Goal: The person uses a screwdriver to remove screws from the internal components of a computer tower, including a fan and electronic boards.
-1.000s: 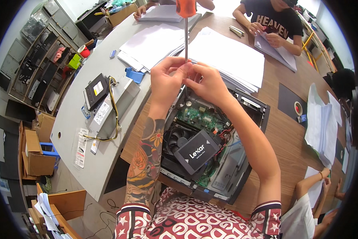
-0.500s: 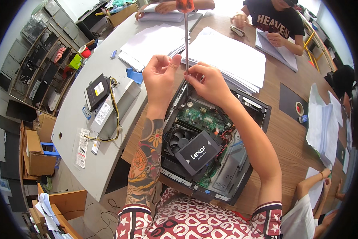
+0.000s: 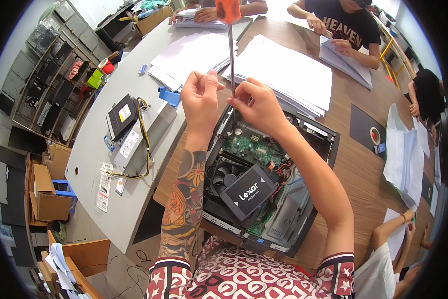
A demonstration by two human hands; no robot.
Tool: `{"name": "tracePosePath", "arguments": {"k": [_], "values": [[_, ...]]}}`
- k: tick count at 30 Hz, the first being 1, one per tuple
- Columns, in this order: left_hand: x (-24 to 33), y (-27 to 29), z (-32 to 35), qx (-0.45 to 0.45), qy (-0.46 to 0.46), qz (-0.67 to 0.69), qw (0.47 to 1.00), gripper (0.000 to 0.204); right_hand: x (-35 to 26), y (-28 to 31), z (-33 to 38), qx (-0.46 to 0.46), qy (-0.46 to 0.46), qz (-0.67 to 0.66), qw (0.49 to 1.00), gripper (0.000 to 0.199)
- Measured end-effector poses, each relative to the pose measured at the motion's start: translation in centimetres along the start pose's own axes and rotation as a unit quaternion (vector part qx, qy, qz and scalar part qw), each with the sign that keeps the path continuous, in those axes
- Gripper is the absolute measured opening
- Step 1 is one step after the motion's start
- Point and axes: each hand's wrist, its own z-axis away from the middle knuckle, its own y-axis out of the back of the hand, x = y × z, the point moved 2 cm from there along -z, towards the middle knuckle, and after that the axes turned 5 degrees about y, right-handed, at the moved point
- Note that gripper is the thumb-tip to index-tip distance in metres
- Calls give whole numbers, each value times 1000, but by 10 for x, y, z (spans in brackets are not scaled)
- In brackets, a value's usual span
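An open black computer case (image 3: 317, 133) lies on the wooden table in front of me, showing a green circuit board (image 3: 254, 147), a round fan (image 3: 227, 175) and a flat black drive (image 3: 248, 192) resting on top. A long screwdriver (image 3: 231, 55) with an orange handle stands upright above the case's far edge. My right hand (image 3: 258, 107) pinches its shaft near the lower end. My left hand (image 3: 200, 99) is raised just left of the shaft, fingertips pinched together. Anything between them is too small to see.
Stacks of white paper (image 3: 289, 70) lie beyond the case. On the grey table at left sit a metal power supply (image 3: 144, 132) with yellow cables and a black drive (image 3: 120, 115). Other people handle papers at the far side and right. Cardboard boxes (image 3: 47, 192) stand on the floor at left.
My left hand has drawn slightly left, away from the screwdriver shaft. The right hand and the screwdriver have barely moved.
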Motion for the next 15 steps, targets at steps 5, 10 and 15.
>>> {"name": "tracePosePath", "arguments": {"k": [5, 10, 15], "values": [[8, -7, 4, 5, -30, 8, 1000, 16, -2, -2, 1, -22, -9, 24, 999, 23], [6, -4, 3, 9, -32, -12, 999, 15, -5, -7, 3, -20, -16, -35, 999, 22], [6, -1, 3, 14, -40, -34, 998, 12, -9, -3, 0, -57, -91, -44, 993, 21]]}}
